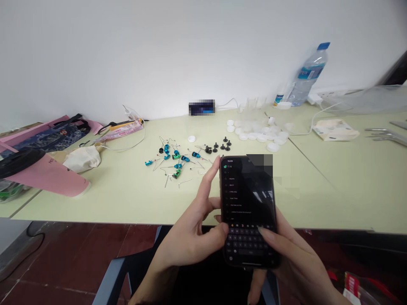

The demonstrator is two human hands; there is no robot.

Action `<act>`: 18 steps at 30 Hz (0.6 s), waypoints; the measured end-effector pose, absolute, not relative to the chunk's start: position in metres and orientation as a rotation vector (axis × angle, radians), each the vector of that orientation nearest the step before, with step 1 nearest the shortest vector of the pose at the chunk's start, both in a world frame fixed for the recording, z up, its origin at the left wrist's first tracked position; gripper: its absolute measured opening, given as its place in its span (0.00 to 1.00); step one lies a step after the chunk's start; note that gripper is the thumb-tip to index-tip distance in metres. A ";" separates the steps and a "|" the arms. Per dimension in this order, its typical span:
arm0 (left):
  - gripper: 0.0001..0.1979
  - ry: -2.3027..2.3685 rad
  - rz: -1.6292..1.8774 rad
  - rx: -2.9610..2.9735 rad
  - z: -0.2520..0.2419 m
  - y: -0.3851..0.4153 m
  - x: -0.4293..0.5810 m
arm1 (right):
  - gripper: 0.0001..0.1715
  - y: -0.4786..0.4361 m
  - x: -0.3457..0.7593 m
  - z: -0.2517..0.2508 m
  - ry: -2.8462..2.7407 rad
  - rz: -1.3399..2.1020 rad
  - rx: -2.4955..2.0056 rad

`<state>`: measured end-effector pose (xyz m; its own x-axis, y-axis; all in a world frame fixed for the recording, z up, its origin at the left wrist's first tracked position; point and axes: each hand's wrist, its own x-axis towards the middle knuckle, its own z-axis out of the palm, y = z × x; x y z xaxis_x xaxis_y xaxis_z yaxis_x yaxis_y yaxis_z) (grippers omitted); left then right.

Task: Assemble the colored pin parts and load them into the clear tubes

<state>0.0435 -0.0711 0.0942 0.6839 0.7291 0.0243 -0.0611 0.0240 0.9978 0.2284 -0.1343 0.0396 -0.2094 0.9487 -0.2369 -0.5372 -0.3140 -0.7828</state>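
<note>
A dark smartphone (249,203) is held upright between both hands, its lit screen showing a list and an on-screen keyboard. My left hand (195,237) grips the phone's left edge, the thumb resting by the keyboard. Around the right edge my right hand (294,254) is closed, its thumb over the keyboard; the fingers behind the phone are partly hidden. Beyond the phone lie several small blue and green metal parts (178,166) with thin wires. Close to them are small black knob-like pieces (215,147) and L-shaped hex keys (185,182).
Round white caps (261,137) and clear containers (252,104) sit at the back right near a water bottle (307,76). A pink cup (54,173) with a black lid is at left. Metal tools (388,134) and a tissue pack (335,130) lie at right.
</note>
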 end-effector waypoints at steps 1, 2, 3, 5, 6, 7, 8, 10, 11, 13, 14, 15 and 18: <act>0.46 0.596 0.665 1.436 0.094 -0.071 0.043 | 0.43 -0.134 0.227 0.040 -0.685 1.738 -0.894; 0.46 0.595 0.658 1.445 0.094 -0.071 0.043 | 0.44 -0.134 0.226 0.040 -0.696 1.738 -0.910; 0.46 0.594 0.658 1.453 0.093 -0.072 0.043 | 0.44 -0.134 0.225 0.040 -0.707 1.736 -0.923; 0.46 0.589 0.681 1.462 0.091 -0.073 0.043 | 0.44 -0.134 0.224 0.039 -0.724 1.727 -0.921; 0.45 0.589 0.689 1.462 0.090 -0.073 0.043 | 0.45 -0.135 0.224 0.039 -0.729 1.727 -0.902; 0.45 0.588 0.696 1.458 0.089 -0.074 0.043 | 0.46 -0.135 0.225 0.038 -0.735 1.729 -0.874; 0.45 0.586 0.705 1.451 0.088 -0.074 0.043 | 0.47 -0.136 0.225 0.038 -0.741 1.735 -0.844; 0.44 0.579 0.717 1.436 0.088 -0.074 0.043 | 0.49 -0.137 0.228 0.038 -0.757 1.752 -0.804; 0.44 0.579 0.716 1.429 0.089 -0.074 0.043 | 0.50 -0.137 0.229 0.038 -0.765 1.760 -0.795; 0.45 0.585 0.692 1.421 0.092 -0.074 0.043 | 0.49 -0.137 0.231 0.038 -0.777 1.775 -0.788; 0.45 0.591 0.668 1.419 0.093 -0.073 0.043 | 0.49 -0.137 0.232 0.038 -0.781 1.782 -0.792; 0.45 0.598 0.651 1.414 0.094 -0.073 0.043 | 0.49 -0.138 0.232 0.038 -0.783 1.791 -0.799; 0.42 0.636 0.699 1.375 0.094 -0.073 0.043 | 0.51 -0.138 0.232 0.036 -0.791 1.822 -0.811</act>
<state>0.0434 -0.0729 0.0936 0.6480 0.7617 -0.0006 -0.0723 0.0624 0.9954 0.2324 -0.1377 0.0358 -0.3231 0.9278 -0.1866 -0.4975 -0.3342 -0.8005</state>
